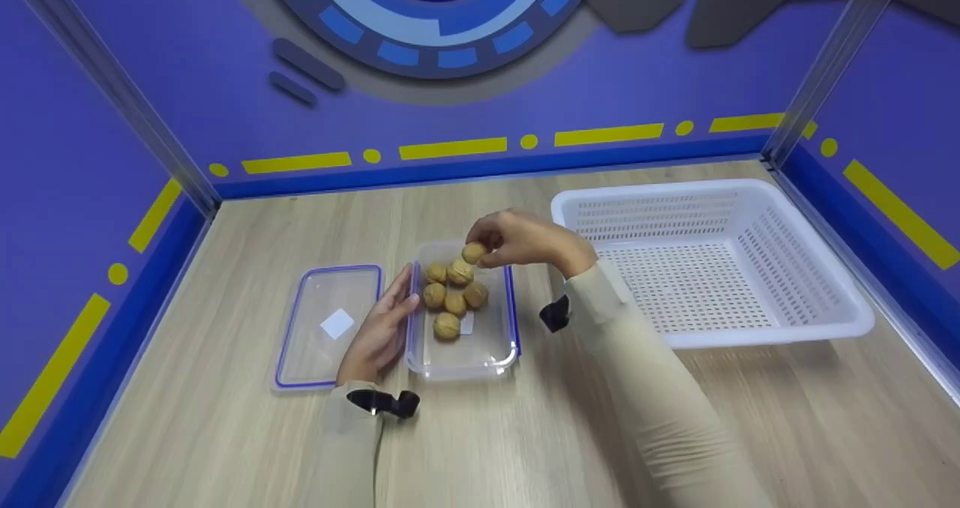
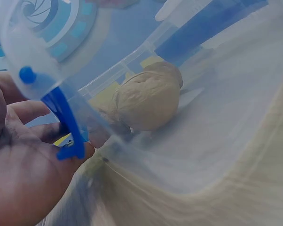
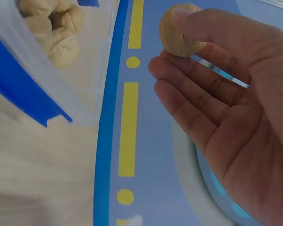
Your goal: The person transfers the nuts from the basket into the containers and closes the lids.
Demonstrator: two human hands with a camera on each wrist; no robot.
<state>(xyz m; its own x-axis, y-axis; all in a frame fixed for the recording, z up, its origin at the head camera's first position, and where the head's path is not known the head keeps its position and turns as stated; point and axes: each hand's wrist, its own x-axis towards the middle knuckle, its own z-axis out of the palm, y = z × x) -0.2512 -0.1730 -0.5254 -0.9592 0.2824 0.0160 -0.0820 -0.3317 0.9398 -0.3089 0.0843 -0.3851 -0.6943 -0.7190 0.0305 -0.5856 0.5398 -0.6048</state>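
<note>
My right hand (image 1: 521, 239) pinches a walnut (image 3: 179, 30) between thumb and fingertips, above the far end of a clear plastic food box (image 1: 480, 358). In the right wrist view its other fingers (image 3: 198, 106) reach out beneath the nut, palm showing. Several walnuts (image 1: 447, 326) lie inside the box, grouped toward its left side and far end. Along the box's left wall rests my left hand (image 1: 381, 335), fingers extended and thumb at the rim. A blue side flap (image 2: 68, 127) of the box hangs by that hand in the left wrist view.
Left of the box lies its clear lid (image 1: 315, 354) with a blue seal and a white label. A white perforated basket (image 1: 750, 337) stands at the right on the wood-grain table (image 1: 202, 410). Blue panels (image 1: 187, 103) enclose the back and sides.
</note>
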